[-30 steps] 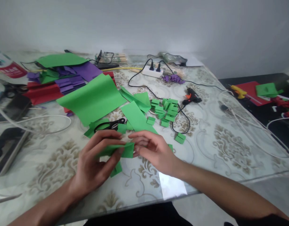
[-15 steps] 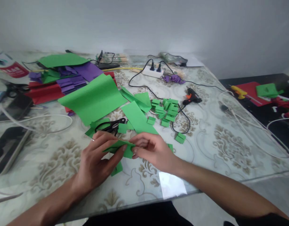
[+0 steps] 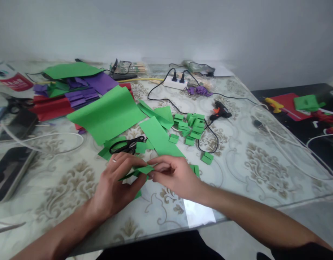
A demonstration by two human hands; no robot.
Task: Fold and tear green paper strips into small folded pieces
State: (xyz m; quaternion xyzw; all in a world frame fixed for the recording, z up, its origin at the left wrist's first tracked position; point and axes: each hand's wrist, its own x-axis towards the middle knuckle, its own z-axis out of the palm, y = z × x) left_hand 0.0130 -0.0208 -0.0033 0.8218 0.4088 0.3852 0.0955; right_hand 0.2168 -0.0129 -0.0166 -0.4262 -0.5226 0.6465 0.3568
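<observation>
A small piece of green paper (image 3: 145, 169) is held between my two hands above the table, bent where the fingers meet it. My left hand (image 3: 115, 180) pinches its left part between thumb and fingers. At its right end, the thumb and fingertips of my right hand (image 3: 176, 175) close on the paper. Black-handled scissors (image 3: 125, 145) lie just beyond my left hand, partly among green scraps. A long green paper strip (image 3: 159, 137) lies beyond my right hand. Several small folded green pieces (image 3: 192, 126) are heaped to the right of it.
A large green sheet (image 3: 107, 115) lies at left, near red and purple paper. A black glue gun (image 3: 220, 111) rests right of the heap, its cord looping around. A white power strip (image 3: 175, 83) stands at the back. A phone (image 3: 11, 171) lies at the left edge; white cables cross both sides.
The green paper has been bent further between my fingers, its right end now folded up. My right hand has shifted slightly; the things on the table stay put.
</observation>
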